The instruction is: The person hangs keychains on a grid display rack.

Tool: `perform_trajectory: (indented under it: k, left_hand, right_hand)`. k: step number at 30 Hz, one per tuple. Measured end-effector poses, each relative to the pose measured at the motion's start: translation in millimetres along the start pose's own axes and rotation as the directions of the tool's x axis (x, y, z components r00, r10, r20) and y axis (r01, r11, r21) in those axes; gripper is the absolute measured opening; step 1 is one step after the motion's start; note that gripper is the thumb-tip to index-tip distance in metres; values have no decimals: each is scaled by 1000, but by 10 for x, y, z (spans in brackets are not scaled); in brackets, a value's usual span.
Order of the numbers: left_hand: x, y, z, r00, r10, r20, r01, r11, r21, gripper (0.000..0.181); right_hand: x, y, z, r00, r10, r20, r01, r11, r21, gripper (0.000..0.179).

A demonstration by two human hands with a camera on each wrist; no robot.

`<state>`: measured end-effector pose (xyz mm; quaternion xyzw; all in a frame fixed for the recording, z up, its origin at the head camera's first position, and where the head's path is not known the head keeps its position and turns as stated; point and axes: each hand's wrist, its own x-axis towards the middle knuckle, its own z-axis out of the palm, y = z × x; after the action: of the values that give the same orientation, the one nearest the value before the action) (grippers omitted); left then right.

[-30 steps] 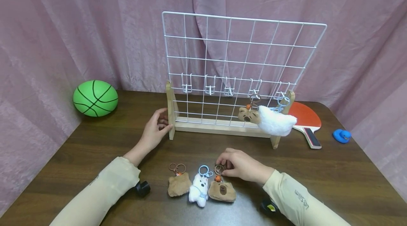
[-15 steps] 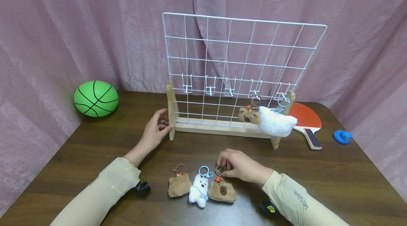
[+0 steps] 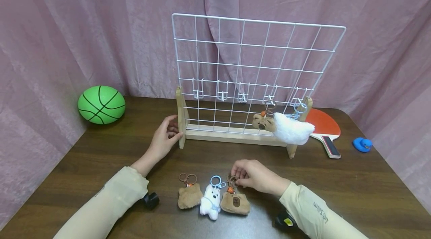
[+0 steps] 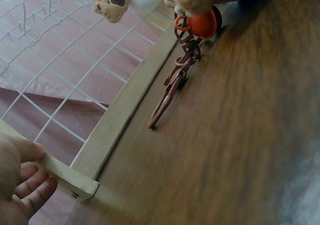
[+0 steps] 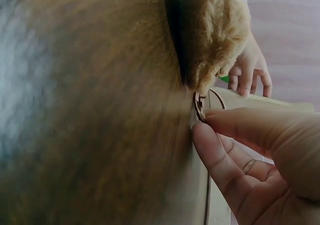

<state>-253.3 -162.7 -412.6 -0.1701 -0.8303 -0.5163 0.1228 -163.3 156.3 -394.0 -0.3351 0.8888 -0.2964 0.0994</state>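
Note:
My left hand (image 3: 164, 136) holds the left wooden upright of a white wire grid rack (image 3: 232, 135), thumb in front and fingers behind the edge. In the right wrist view, my right hand (image 5: 255, 155) pinches the metal ring of a brown plush bear keychain (image 5: 215, 35) between thumb and forefinger. Its plush body lies on the table, face up. Left of it lie a white plush keychain (image 3: 211, 202) with a blue ring and another brown plush keychain (image 3: 189, 196). A brown plush keychain (image 3: 262, 122) and a white fluffy one (image 3: 293, 128) hang from the rack's right hooks.
Several white hooks (image 3: 222, 95) sit along the grid. A green ball (image 3: 101, 104) stands at the back left of the table. To the right lie a red table tennis paddle (image 3: 323, 123) and a blue rubber duck (image 3: 362, 144). A pink curtain (image 3: 144, 37) hangs behind.
My right hand has shifted slightly to the right and nearer to me, with the keychain's ring still in its fingers. The left hand stays on the rack.

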Motion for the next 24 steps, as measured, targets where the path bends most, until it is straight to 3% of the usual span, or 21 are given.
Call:
perform_trajectory:
  k: [10, 24]
  left_hand:
    - [-12, 66, 13, 999, -38, 5, 38, 999, 3, 59]
    - [0, 37, 1, 1000, -16, 2, 16, 1000, 3, 61]
  right_hand:
    - [-35, -12, 7, 998, 58, 29, -63, 971, 231, 8]
    - [-55, -61, 9, 998, 67, 7, -65, 938, 339, 7]
